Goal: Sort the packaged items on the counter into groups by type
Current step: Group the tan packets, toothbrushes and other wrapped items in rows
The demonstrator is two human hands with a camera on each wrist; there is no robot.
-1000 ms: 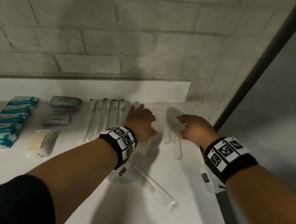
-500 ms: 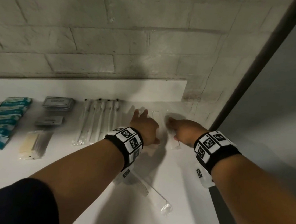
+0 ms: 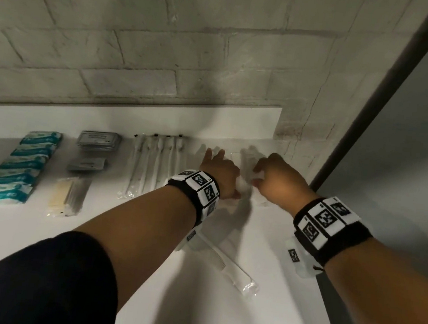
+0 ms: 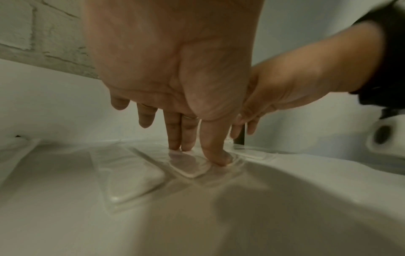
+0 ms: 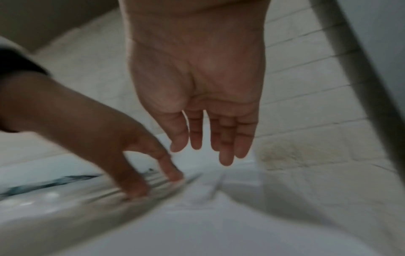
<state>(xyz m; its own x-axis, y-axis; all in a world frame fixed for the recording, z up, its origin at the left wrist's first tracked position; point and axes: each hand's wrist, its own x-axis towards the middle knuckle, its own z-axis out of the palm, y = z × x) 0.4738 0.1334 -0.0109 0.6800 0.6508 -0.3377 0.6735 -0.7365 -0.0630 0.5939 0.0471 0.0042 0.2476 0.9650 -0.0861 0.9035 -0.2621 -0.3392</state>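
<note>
teal packets (image 3: 17, 165), grey sachets (image 3: 98, 139) and wrapped comb (image 3: 226, 264) lie nearby.

Both forearms are bare. The left hand (image 3: 221, 171) and right hand (image 3: 278, 180) each carry a black fabric wristband (image 3: 197, 189) faced with square white tiles printed with black fiducial patterns; the right one (image 3: 329, 224) shows three such tiles in a row. Beneath each wristband hangs a white plastic camera housing (image 3: 301, 260) with a small black-and-white marker. Above the left wristband, a dark sleeve (image 3: 37, 275) covers the upper arm. A thin ring (image 4: 189, 117) sits on one left finger.
</note>
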